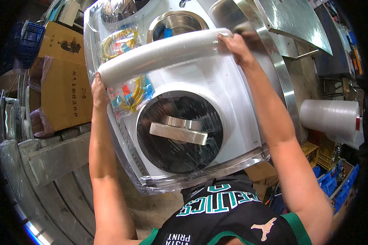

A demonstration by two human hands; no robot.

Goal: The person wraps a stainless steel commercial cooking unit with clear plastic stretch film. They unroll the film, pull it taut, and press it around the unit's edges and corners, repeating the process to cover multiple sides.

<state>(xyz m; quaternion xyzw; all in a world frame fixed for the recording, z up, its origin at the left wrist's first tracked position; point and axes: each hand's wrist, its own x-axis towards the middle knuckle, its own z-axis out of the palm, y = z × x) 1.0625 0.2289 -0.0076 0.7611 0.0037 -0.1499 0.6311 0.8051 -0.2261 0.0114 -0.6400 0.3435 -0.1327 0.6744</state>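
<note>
A long roll of clear stretch film (pixel 163 53) lies slanted across the top of a white machine panel (pixel 208 77), its low end at about nine o'clock and its high end toward one o'clock. The left hand (pixel 98 87) is closed around the low end of the roll, fingers curled under it at the panel's left edge. The right hand (pixel 235 45) grips the high end, fingers wrapped over the roll's tip beside a curved stainless steel rim (pixel 274 61).

Film already covers the panel, giving it a shiny, wrinkled skin that gathers in loose folds at the lower edge, around six o'clock. Under the film, just below the roll at about ten o'clock, sits a plastic bag of yellow cables (pixel 131 92) with blue and red connectors. In the middle of the panel is a round dark lid (pixel 180 130) with a flat metal handle (pixel 178 130) across it. At twelve o'clock, above the roll, a round steel bowl opening (pixel 176 24) shows in the panel.

To the left, at nine o'clock, brown cardboard boxes (pixel 63 81) lean against the stack. At three o'clock, well apart from the hands, a second fat roll of film (pixel 329 118) lies on its side, with blue plastic crates (pixel 329 183) below it at four o'clock
</note>
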